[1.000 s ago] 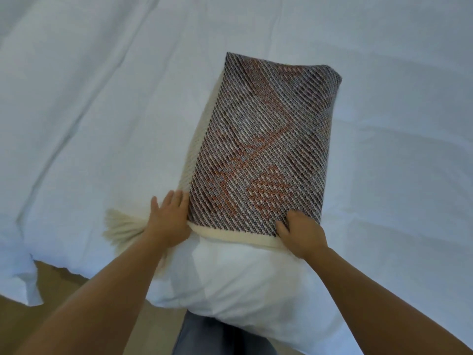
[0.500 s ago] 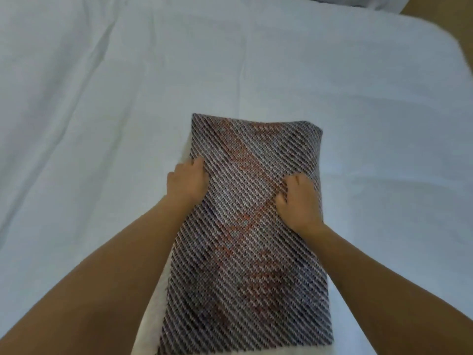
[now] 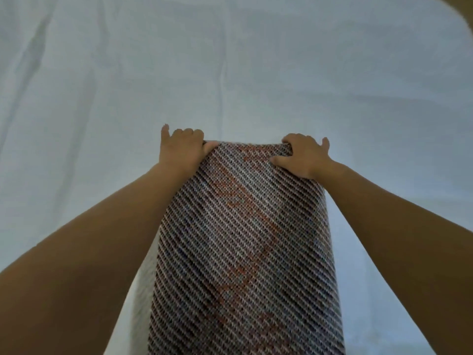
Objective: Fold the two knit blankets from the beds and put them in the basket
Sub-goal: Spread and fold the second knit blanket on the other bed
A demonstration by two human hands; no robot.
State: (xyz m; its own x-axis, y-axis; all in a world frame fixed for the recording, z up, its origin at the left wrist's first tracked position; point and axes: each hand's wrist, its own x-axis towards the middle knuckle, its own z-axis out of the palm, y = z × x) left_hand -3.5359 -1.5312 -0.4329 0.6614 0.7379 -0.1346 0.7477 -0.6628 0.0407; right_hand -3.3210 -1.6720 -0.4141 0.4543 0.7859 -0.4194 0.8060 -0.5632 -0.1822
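Observation:
A folded knit blanket [image 3: 243,252], dark with pale diagonal stripes and an orange pattern, lies lengthwise on the white bed and runs from the frame's bottom up to mid-frame. My left hand [image 3: 183,147] grips its far left corner, fingers curled over the edge. On the far right corner sits my right hand [image 3: 303,155], thumb on top and fingers hooked over the far edge. Both arms stretch forward along the blanket's sides. No basket and no second blanket are in view.
The white bed sheet [image 3: 230,67] fills nearly the whole view, lightly creased. The bed's rounded far right corner [image 3: 458,11] shows a sliver of tan floor beyond it.
Both hands slid from the blanket's near edge, over its middle, to its far corners. The view leaned forward over the bed, so the near edge and fringe left the frame.

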